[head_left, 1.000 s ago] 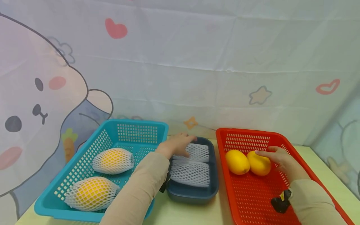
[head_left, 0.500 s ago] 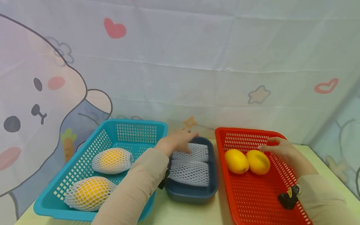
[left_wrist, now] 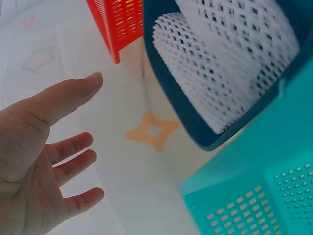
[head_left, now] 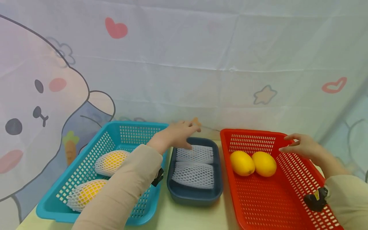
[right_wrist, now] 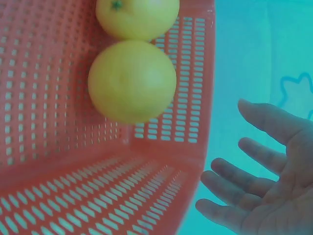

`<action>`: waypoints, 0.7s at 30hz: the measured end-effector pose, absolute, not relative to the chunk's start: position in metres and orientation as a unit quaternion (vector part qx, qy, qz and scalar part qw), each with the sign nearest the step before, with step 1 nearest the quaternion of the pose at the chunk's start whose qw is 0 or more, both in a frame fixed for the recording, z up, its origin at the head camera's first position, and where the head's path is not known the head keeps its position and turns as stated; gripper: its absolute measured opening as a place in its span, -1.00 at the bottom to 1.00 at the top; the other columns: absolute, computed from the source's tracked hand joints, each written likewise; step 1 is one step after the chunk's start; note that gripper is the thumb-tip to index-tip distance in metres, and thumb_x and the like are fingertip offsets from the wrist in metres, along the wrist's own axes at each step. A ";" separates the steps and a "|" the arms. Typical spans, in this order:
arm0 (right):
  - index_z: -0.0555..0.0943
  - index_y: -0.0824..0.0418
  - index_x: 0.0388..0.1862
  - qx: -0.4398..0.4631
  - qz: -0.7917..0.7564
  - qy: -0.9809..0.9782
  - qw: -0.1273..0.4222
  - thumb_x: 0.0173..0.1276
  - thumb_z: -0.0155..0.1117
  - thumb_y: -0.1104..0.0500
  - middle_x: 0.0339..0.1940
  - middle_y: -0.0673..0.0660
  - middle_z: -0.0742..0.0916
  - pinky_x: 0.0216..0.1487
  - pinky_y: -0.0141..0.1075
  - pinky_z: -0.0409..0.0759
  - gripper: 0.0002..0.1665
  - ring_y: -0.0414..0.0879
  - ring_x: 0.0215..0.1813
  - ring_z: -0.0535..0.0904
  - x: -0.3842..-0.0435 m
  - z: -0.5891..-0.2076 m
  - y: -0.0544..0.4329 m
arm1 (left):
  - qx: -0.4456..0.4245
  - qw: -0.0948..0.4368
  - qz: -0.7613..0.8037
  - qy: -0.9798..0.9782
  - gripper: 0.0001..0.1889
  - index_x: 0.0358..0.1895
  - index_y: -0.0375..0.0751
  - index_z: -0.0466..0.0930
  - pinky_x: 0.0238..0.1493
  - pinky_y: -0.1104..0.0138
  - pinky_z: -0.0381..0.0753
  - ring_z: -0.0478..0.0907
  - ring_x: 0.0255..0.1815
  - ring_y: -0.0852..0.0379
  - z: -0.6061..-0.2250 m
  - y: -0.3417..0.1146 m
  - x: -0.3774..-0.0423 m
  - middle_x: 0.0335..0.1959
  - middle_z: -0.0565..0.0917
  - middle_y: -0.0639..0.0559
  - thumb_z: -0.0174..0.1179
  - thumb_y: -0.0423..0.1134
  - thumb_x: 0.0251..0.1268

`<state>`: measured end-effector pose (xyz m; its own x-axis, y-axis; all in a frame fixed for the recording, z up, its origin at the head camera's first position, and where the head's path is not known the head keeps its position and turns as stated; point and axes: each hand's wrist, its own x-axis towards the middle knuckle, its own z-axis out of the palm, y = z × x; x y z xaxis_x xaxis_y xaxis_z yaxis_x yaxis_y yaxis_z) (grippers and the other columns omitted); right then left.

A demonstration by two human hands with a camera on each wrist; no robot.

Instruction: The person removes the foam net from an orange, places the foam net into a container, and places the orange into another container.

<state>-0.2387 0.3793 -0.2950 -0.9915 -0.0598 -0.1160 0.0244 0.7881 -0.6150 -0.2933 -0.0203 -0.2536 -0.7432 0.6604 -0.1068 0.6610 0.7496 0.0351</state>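
Observation:
My left hand [head_left: 176, 134] hovers over the back left of a dark blue tray [head_left: 195, 198], fingers spread and holding nothing. White foam net sleeves [head_left: 194, 175] lie side by side in that tray. Above the right side of a red basket [head_left: 234, 195] is my right hand [head_left: 304, 146], also empty, its fingers loosely extended. Two yellow fruits [head_left: 242, 163] sit together at the basket's back left; the right wrist view shows a green stem mark on one fruit [right_wrist: 137, 17]. Neither hand touches them.
At the left stands a turquoise basket [head_left: 141, 131] with two net-wrapped yellow fruits [head_left: 110, 162], partly hidden by my left sleeve [head_left: 123, 185]. The three containers stand side by side on a pale table [head_left: 201, 220]. A printed cloth [head_left: 178, 64] hangs right behind them.
My right hand has drawn away from the yellow fruits, up and to the right. The left hand has shifted slightly up and left over the tray. The fruits stay in place.

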 end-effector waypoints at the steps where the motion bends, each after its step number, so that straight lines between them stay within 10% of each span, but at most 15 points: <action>1: 0.16 0.57 0.25 -0.015 -0.315 0.947 0.066 0.30 0.21 0.03 0.11 0.64 0.36 -0.06 0.09 0.47 -0.20 0.39 0.04 0.41 -0.238 -0.294 0.381 | 0.354 0.055 -0.003 0.934 -0.33 0.36 0.03 0.22 0.23 0.00 0.24 0.16 0.34 -0.07 -0.252 -0.022 -0.293 0.34 0.25 -0.07 0.26 -0.08 0.18; 21: -0.15 0.72 0.24 0.047 -0.266 0.938 0.217 0.24 0.26 -0.10 0.04 0.69 0.37 -0.27 0.11 0.55 0.14 0.55 0.06 0.33 -0.215 -0.298 0.431 | 0.359 0.026 -0.002 0.933 -0.32 0.34 0.00 0.24 0.23 -0.07 0.20 0.16 0.33 -0.12 -0.249 -0.070 -0.282 0.32 0.24 -0.14 0.30 -0.13 0.14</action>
